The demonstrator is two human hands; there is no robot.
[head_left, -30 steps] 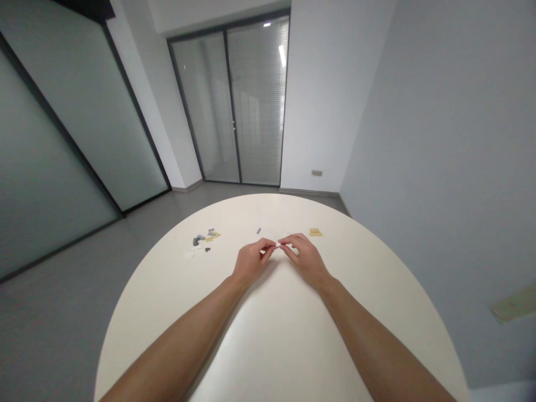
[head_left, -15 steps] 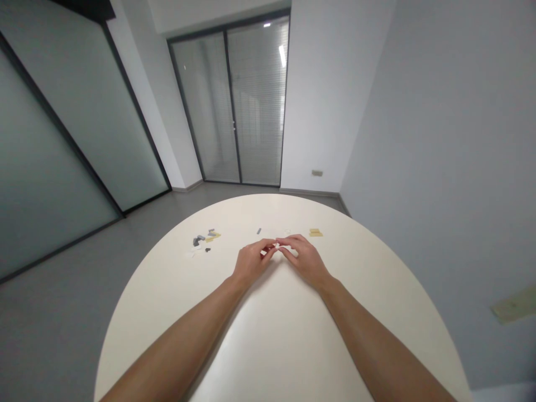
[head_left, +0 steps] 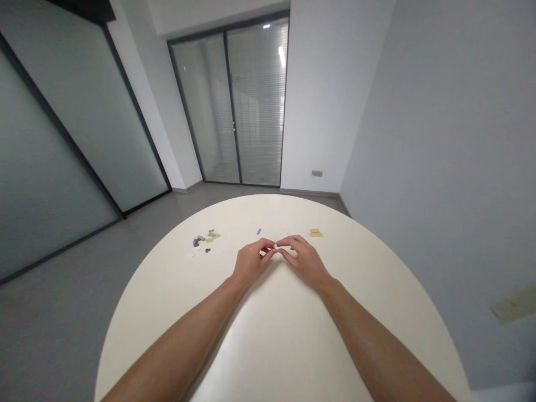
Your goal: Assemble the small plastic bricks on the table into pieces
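Over the middle of the white round table (head_left: 276,335), my left hand (head_left: 252,259) and my right hand (head_left: 305,258) meet at the fingertips. Both are closed in a pinch on a small white piece (head_left: 276,246), mostly covered by the fingers and too small to name more exactly. Just beyond my left hand lies a small grey flat piece (head_left: 258,231). Behind my right fingers are faint white bits (head_left: 287,231). Several yellow strips (head_left: 315,233) lie together to the right, past my right hand.
At the table's far left is a loose group of small pieces: dark grey ones (head_left: 196,242), yellow ones (head_left: 215,235), white ones (head_left: 196,249) and a black one (head_left: 207,250). The table's far edge curves in front of a glass door (head_left: 234,111); a grey wall (head_left: 456,156) stands at the right.
Both hands stay together in nearly the same place, with only slight shifts of the fingers around the white piece. The pieces on the table have not moved.
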